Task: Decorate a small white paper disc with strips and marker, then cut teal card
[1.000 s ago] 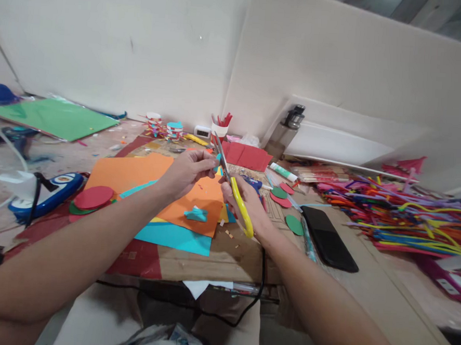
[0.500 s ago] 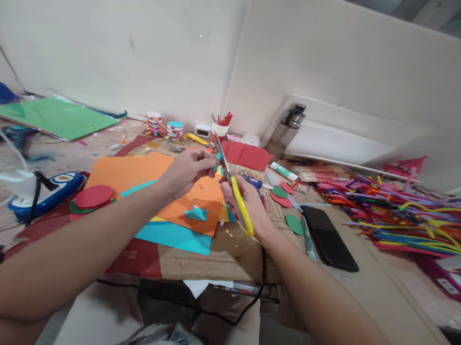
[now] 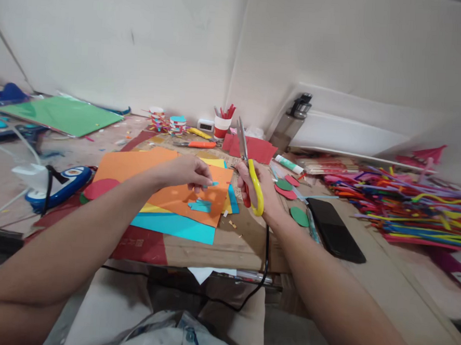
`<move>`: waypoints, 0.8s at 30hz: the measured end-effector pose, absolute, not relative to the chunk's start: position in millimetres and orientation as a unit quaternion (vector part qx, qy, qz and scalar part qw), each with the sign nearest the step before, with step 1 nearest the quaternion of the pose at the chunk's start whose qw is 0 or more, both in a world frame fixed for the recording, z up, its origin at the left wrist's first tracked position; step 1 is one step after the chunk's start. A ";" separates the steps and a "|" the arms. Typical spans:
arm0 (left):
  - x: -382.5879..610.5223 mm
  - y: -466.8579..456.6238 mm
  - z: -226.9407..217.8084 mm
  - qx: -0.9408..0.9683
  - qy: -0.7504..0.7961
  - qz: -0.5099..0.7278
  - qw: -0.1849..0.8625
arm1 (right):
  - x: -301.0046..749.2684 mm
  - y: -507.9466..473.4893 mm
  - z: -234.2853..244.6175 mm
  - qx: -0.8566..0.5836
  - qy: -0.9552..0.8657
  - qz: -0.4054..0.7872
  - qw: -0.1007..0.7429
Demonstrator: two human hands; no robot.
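Observation:
My right hand (image 3: 259,187) is closed on a pair of scissors (image 3: 256,187) with yellow and red handles, blades pointing up and away. In my left hand (image 3: 191,174) the fingers pinch a small blue paper piece (image 3: 214,183), mostly hidden by the fingertips. That hand hovers over an orange paper sheet (image 3: 127,162). Several small blue paper strips (image 3: 200,205) lie on the orange sheet just below my left hand. Under it, a blue sheet (image 3: 180,228) and some yellow paper stick out.
To the right lie a black phone (image 3: 334,228), a glue stick (image 3: 288,165) and a heap of pipe cleaners (image 3: 408,209). At the back stand a cup of red sticks (image 3: 222,124) and a bottle (image 3: 292,124). A cutter (image 3: 197,144) rests behind the paper; paper circles (image 3: 286,185) lie beside the scissors.
My left hand has moved away from the scissors and down toward the blue strips, carrying a blue paper piece. The scissors have shifted right, their blades now more upright.

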State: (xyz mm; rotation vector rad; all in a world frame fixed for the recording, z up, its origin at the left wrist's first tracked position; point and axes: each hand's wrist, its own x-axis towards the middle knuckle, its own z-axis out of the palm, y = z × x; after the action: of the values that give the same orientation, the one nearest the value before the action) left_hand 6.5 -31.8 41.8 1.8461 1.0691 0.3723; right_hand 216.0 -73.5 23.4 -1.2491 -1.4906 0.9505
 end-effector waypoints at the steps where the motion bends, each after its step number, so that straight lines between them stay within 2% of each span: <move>1: 5.3 -33.3 41.2 0.771 0.440 0.127 0.442 | 216.7 -72.9 23.2 -0.512 -0.605 0.389 0.470; 4: 5.3 -37.4 37.7 0.817 0.434 0.065 0.373 | 217.3 -72.2 23.9 -0.509 -0.608 0.387 0.470; 7: 7.5 -39.4 34.8 0.830 0.429 0.025 0.354 | 216.8 -72.6 24.8 -0.498 -0.618 0.383 0.472; 24: 1.7 -41.7 35.6 0.808 0.453 0.064 0.373 | 216.1 -68.4 17.3 -0.490 -0.651 0.366 0.450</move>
State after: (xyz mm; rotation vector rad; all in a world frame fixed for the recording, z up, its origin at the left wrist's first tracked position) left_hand 1.7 -41.7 35.6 2.0693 1.1596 0.1642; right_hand 216.1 -68.4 17.3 -1.2104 -1.6097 0.9042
